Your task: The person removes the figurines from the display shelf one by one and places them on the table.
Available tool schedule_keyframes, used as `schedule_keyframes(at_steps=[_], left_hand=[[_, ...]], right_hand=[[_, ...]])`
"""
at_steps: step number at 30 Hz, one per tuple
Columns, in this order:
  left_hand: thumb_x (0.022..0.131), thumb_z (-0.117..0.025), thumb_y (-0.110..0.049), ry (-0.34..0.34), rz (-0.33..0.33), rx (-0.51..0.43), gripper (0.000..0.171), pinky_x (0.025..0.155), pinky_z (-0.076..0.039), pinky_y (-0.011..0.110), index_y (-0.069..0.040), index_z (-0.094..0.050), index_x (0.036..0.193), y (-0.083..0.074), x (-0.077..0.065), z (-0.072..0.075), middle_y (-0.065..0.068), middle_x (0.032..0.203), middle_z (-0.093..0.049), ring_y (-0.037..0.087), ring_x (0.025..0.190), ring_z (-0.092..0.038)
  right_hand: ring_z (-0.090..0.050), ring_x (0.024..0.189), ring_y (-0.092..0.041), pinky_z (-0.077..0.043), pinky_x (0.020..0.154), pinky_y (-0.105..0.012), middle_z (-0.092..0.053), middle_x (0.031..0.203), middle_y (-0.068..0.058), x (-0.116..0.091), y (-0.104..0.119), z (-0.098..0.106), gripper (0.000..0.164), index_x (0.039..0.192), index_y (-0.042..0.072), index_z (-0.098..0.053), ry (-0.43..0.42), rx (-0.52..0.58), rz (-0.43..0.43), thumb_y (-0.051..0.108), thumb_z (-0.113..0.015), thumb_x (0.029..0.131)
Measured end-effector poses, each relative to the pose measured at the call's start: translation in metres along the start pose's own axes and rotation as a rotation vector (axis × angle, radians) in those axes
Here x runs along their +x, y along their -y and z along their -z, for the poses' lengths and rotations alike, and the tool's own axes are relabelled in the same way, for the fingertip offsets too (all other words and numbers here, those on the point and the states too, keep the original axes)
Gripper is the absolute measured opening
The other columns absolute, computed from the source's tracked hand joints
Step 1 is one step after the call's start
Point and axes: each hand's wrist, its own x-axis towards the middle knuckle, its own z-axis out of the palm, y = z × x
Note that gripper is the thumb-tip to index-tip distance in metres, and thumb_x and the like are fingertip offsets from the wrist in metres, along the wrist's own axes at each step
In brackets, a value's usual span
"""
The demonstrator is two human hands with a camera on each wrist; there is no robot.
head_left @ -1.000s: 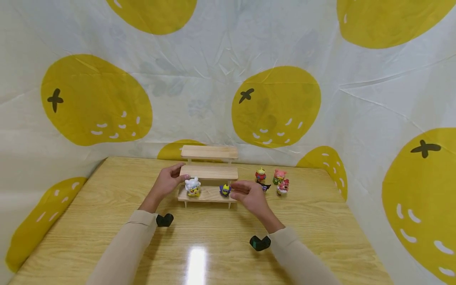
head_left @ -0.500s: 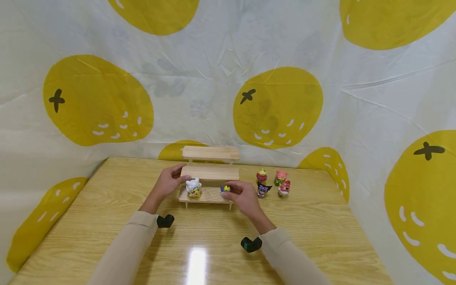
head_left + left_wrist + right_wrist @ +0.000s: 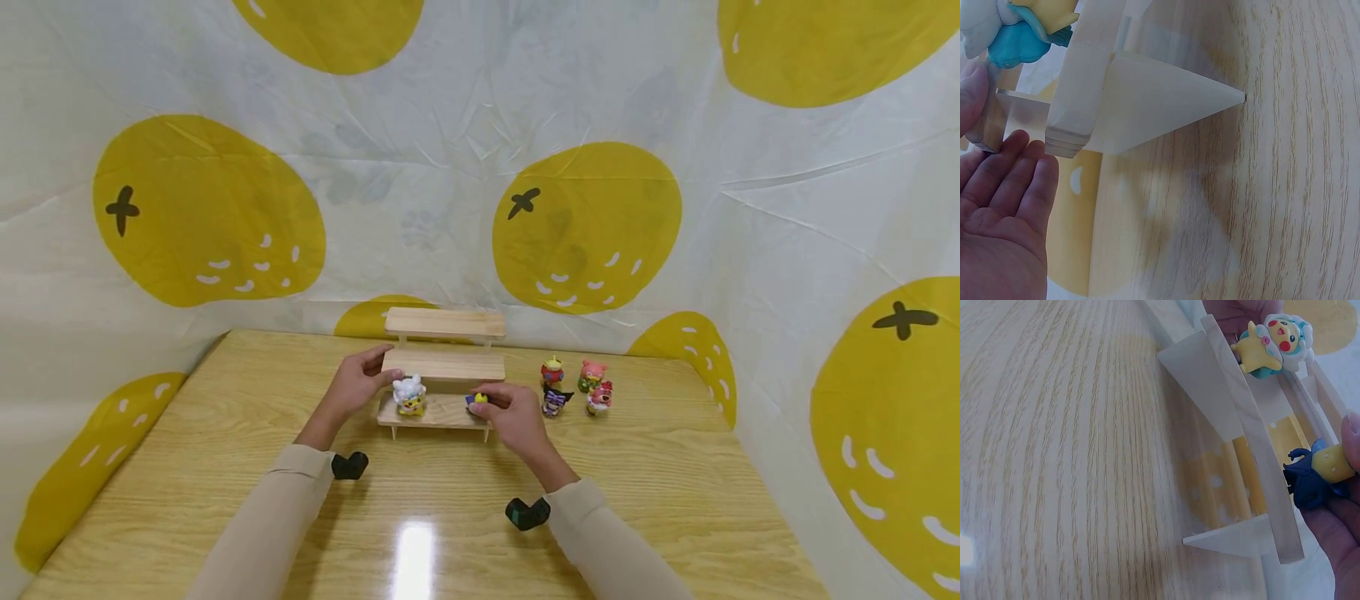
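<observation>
Nearest, two beige sleeves (image 3: pixel 258 508) reach in over the wood-grain table (image 3: pixel 637 483), a black wrist camera (image 3: pixel 349 465) by the left cuff and another (image 3: pixel 528 513) by the right. Past them stands a small stepped shelf (image 3: pixel 442 364). At the right of its lowest board, the right hand (image 3: pixel 517 417) pinches a blue-and-yellow figure (image 3: pixel 1310 481) between thumb and fingers, around the yellow head; I cannot tell whether its base touches the board. It looks like moulded plastic: probably light, stiff and rather smooth, so a gentle pinch on both sides of the head or body should do, clear of the blue points that stick out. A small base could make it tip if let go at a slant. Towards the left of that board stands a white-capped figure (image 3: pixel 409 398), upright. Slightly farther, the left hand (image 3: pixel 352 383) holds the middle board's left end, thumb to the near side, fingers beyond; the shelf seems light enough to slide if bumped. On the table to the right are a purple-and-black figure (image 3: pixel 555 403) and a red-topped one (image 3: pixel 599 398), with a red-bodied figure (image 3: pixel 552 370) and a pink one (image 3: pixel 592 375) behind. Farthest hangs a fruit-print cloth (image 3: pixel 442 167).
</observation>
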Motion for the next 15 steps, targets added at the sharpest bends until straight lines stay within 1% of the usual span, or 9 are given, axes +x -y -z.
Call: schedule_keyframes(at_steps=[7,10,15], left_hand=[[0.100,-0.072,-0.030,-0.006,-0.001,0.006,0.070,0.120,-0.040,0.058,-0.004,-0.043,0.159,0.000,0.000,-0.001,0.026,0.163,-0.038,0.042,0.151,-0.040],[0.100,-0.072,-0.030,-0.007,-0.001,0.011,0.070,0.120,-0.040,0.058,-0.004,-0.044,0.159,0.000,0.000,-0.001,0.026,0.163,-0.038,0.042,0.151,-0.040],[0.101,-0.071,-0.033,0.003,0.008,0.011,0.071,0.120,-0.040,0.059,-0.005,-0.042,0.160,0.000,0.000,0.000,0.025,0.165,-0.036,0.042,0.152,-0.040]], right_hand=[[-0.078,0.099,-0.028,-0.063,0.079,-0.022,-0.079,0.111,-0.022,0.000,0.001,0.009,0.019,0.108,-0.003,-0.080,0.009,-0.005,0.043,-0.001,-0.079,0.089],[-0.078,0.100,-0.028,-0.063,0.079,-0.022,-0.078,0.113,-0.022,-0.001,0.001,0.013,0.020,0.109,-0.004,-0.080,0.019,0.003,0.036,-0.002,-0.078,0.089],[-0.078,0.100,-0.026,-0.062,0.078,-0.020,-0.080,0.110,-0.020,-0.002,0.001,0.020,0.020,0.109,-0.003,-0.080,0.027,-0.012,0.027,-0.002,-0.079,0.089]])
